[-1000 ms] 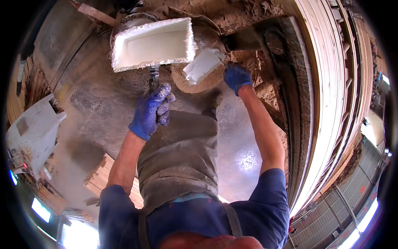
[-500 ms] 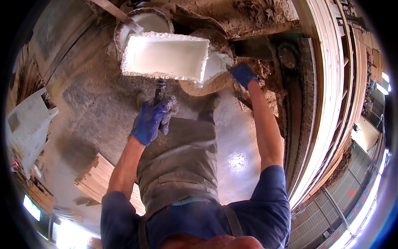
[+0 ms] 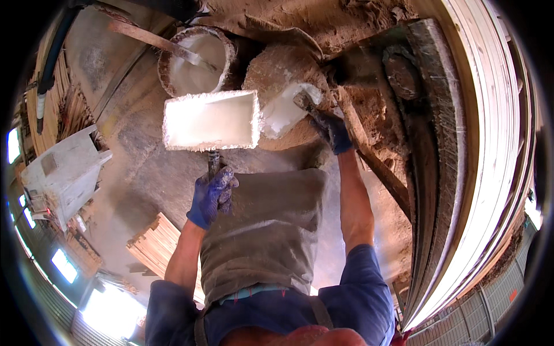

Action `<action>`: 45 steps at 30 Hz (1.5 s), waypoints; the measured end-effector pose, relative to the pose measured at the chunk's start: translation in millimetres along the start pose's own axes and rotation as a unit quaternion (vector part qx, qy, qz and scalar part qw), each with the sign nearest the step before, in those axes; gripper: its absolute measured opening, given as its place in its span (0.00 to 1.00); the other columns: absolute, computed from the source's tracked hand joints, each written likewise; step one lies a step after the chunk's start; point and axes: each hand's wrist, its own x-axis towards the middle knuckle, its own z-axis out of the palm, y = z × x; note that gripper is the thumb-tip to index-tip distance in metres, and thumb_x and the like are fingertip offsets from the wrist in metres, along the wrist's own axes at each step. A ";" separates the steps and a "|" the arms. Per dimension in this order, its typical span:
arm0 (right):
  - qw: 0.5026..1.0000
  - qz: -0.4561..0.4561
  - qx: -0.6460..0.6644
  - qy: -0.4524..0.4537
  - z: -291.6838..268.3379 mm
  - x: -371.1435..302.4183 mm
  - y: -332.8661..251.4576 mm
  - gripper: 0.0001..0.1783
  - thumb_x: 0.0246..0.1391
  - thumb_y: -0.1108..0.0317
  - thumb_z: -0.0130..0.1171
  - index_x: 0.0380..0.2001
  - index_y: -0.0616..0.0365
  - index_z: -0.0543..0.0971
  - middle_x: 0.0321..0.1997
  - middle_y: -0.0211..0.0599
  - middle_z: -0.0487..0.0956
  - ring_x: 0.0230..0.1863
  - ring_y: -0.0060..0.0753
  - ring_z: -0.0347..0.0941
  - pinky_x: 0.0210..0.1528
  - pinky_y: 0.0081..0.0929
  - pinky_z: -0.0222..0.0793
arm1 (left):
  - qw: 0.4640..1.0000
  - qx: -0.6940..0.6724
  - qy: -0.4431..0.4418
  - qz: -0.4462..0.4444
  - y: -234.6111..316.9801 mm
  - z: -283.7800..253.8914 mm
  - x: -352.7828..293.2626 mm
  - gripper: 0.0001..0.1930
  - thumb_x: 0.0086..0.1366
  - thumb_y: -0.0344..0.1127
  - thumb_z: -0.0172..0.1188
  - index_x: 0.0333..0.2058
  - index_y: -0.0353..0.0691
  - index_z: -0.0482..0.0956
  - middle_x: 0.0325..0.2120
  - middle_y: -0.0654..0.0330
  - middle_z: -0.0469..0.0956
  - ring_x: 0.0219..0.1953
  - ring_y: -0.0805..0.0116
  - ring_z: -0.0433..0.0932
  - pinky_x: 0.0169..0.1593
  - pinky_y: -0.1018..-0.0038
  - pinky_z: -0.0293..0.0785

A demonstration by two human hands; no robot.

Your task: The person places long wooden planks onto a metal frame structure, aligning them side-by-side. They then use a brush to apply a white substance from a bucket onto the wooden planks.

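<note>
My left hand point(image 3: 213, 196), in a blue glove, is closed around the dark handle point(image 3: 214, 161) of a rectangular box-shaped scoop point(image 3: 211, 122). White crust coats the scoop's rim, and its inside is white. Ahead and to the right, my gloved right hand point(image 3: 333, 131) is closed on a short, stubby tool point(image 3: 303, 101) whose kind I cannot make out. Its end reaches over a patch of white paste point(image 3: 285, 112) on a brown, dust-covered round surface. Beyond the scoop stands a crusted bucket point(image 3: 231, 57) of white liquid, with a flat wooden stick point(image 3: 147, 36) leaning in it.
Long wooden boards point(image 3: 490, 115) and a dark, worn machine part point(image 3: 404, 75) run along my right. Brown dust is heaped around a slanting wooden bar point(image 3: 378, 164). Stacked wood point(image 3: 156, 239) lies at lower left, near a pale grey metal piece point(image 3: 63, 173).
The scoop and my left hand have come nearer, away from the bucket, showing more of it. My right hand has shifted over the white paste, and the stubby tool now shows. The view has turned slightly.
</note>
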 end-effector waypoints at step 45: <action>0.616 -0.226 -0.749 0.095 110.5 -186.6 -124.9 0.17 0.57 0.59 0.52 0.48 0.50 0.79 0.43 0.49 0.81 0.43 0.53 0.79 0.45 0.47 0.75 | 0.993 -0.088 -0.073 0.042 5.4 -46.7 49.1 0.12 0.65 0.44 0.64 0.36 0.40 0.82 0.13 0.71 0.66 0.10 0.79 0.59 0.13 0.76 0.56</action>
